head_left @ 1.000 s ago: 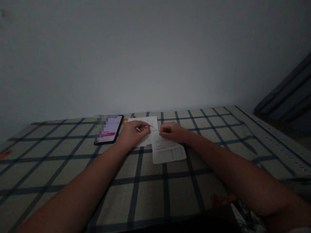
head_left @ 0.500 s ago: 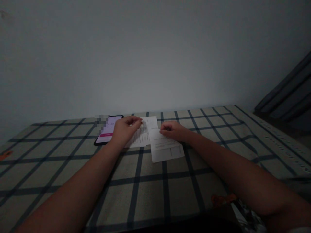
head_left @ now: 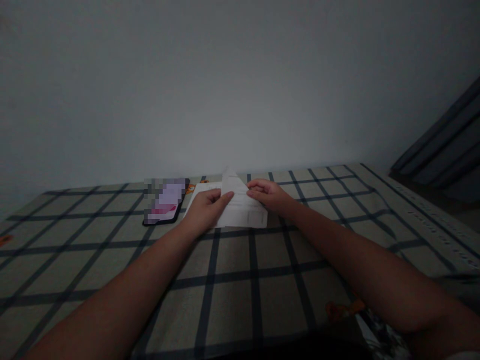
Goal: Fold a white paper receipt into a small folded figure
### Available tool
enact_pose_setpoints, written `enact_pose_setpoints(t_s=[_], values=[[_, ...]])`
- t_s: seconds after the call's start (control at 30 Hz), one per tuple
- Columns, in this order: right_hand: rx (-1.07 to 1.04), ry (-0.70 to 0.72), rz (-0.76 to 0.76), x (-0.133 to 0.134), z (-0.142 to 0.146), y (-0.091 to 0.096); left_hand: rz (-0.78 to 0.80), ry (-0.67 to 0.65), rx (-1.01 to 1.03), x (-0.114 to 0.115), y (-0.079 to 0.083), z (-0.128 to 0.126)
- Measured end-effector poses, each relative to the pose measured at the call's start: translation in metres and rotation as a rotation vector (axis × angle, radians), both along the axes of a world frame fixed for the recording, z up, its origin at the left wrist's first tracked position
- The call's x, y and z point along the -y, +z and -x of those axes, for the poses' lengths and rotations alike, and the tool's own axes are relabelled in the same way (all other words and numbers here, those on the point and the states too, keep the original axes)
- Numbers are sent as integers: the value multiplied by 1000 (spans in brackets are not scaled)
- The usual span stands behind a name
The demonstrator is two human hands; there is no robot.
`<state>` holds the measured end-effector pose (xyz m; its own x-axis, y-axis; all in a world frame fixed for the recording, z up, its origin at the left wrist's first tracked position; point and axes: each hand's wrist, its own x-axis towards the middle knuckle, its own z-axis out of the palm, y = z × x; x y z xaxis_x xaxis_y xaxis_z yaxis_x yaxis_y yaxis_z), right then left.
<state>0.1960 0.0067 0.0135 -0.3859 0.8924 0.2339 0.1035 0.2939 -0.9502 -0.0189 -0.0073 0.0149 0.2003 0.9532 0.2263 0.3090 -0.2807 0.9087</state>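
Note:
Between my two hands is a white printed sheet of paper (head_left: 242,207), its top rising to a narrow peak. My left hand (head_left: 208,207) pinches the sheet's left edge, thumb on the near face. On the right edge, my right hand (head_left: 270,194) grips it between thumb and fingers. Under and behind my left hand lies another white paper (head_left: 200,191), flat on the checked cloth and partly covered. A phone (head_left: 165,205) with a lit pinkish screen rests to the left of the papers, part of it blurred out.
The checked cloth (head_left: 232,285) spreads over the whole surface up to a pale wall (head_left: 240,90). Dark folded fabric (head_left: 446,135) hangs at the far right. Near the front edge, by my right forearm, is an orange patch (head_left: 343,310).
My left hand has moved right and now grips the sheet. The sheet has been raised, its top peaking upward and its lower edge farther from me. The right hand has shifted slightly.

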Motion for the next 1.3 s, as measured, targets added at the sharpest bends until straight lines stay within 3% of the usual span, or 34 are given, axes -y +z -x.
enact_pose_setpoints(t_s=[0.17,0.37,0.43,0.53,0.63,0.73,0.8,0.87,1.0,1.1,1.3], values=[[-56,3,52,-1,0,0,41,170,122,-6,5,3],[-154,-19,108,2,0,4,120,134,320,-13,-3,1],[-179,-69,140,-1,-1,3,13,164,300,-15,-4,4],[-274,-126,171,-6,-2,1,-340,186,133,-15,0,10],[-335,-145,197,-9,-5,1,-650,95,-221,-9,9,15],[-338,-135,217,-10,-6,1,-750,-4,-425,-3,15,15],[-337,-103,221,-9,-6,1,-695,-26,-440,-1,14,14],[-369,-57,216,-9,-6,0,-568,44,-376,-1,11,12],[-431,2,163,-8,-7,1,-254,176,-39,-3,6,8],[-392,-2,134,-6,-5,2,-94,97,182,-4,5,5],[-216,-93,76,-8,-1,-3,85,-32,274,-5,0,-2]])
